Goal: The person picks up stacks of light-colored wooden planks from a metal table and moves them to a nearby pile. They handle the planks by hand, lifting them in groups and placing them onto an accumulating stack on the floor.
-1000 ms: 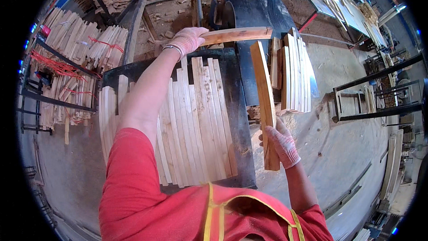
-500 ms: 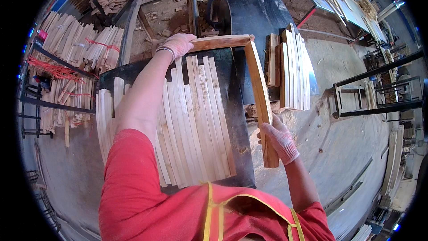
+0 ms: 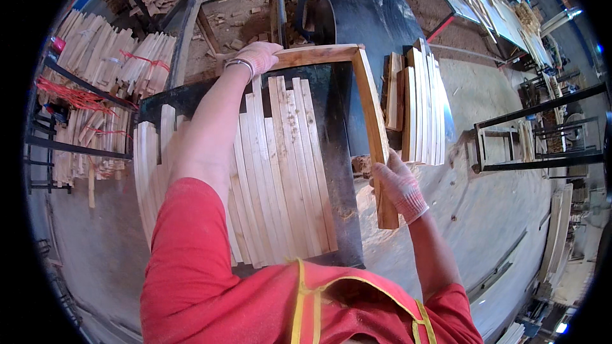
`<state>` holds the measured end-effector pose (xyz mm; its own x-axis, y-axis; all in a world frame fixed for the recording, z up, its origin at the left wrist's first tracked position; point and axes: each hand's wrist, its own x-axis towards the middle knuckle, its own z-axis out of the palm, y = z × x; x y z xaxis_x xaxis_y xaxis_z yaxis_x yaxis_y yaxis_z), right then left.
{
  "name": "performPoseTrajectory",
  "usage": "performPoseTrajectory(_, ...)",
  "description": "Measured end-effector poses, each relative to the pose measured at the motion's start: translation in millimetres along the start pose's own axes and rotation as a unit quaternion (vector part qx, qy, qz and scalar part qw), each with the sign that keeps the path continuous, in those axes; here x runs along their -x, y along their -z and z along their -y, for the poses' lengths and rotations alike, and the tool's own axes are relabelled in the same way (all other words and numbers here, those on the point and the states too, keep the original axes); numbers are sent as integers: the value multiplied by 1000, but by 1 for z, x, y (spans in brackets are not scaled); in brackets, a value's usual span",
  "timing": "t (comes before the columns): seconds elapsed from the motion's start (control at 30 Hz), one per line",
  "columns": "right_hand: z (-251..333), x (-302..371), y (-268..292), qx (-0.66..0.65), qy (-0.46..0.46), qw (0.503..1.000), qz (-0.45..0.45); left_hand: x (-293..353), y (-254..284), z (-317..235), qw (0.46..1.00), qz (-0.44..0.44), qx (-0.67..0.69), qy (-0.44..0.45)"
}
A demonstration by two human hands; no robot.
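Observation:
My left hand point(image 3: 258, 58), in a pale knit glove, is closed on the left end of a wooden strip point(image 3: 319, 55) lying crosswise at the far edge of the stacked strips. My gloved right hand point(image 3: 401, 188) grips the near part of a second wooden strip point(image 3: 371, 121), its thumb on top. This one points away from me, and its far end meets the right end of the first strip, making a corner. Below and between my arms, many pale wooden strips point(image 3: 290, 172) lie side by side on a dark tabletop point(image 3: 344, 216).
A round saw blade point(image 3: 325, 20) stands up beyond the strips, beside a dark metal table point(image 3: 370, 13). More strips point(image 3: 424, 108) are stacked on its right side. Bundled wood point(image 3: 95, 44) fills a rack at left. A black metal frame point(image 3: 542, 169) stands at right.
My right hand has moved slightly away from me with its strip, whose far end now sits squarely against the crosswise strip. My left hand keeps its hold and has shifted little.

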<state>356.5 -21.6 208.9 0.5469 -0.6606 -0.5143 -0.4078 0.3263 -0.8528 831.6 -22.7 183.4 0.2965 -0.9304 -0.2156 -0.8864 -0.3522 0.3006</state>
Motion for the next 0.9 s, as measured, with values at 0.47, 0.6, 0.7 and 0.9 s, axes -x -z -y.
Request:
performPoseTrajectory(0.47,13,-53,-20,143,66,987,-39,-39,13,8,999,-14,24,31)
performPoseTrajectory(0.6,32,-49,-30,-28,38,997,-53,-45,9,17,997,-56,46,14)
performPoseTrajectory(0.7,15,-31,-13,38,49,995,-80,-35,20,31,969,-243,21,-27)
performPoseTrajectory(0.9,-29,22,-10,-49,70,996,-2,60,95,10,907,-409,85,50)
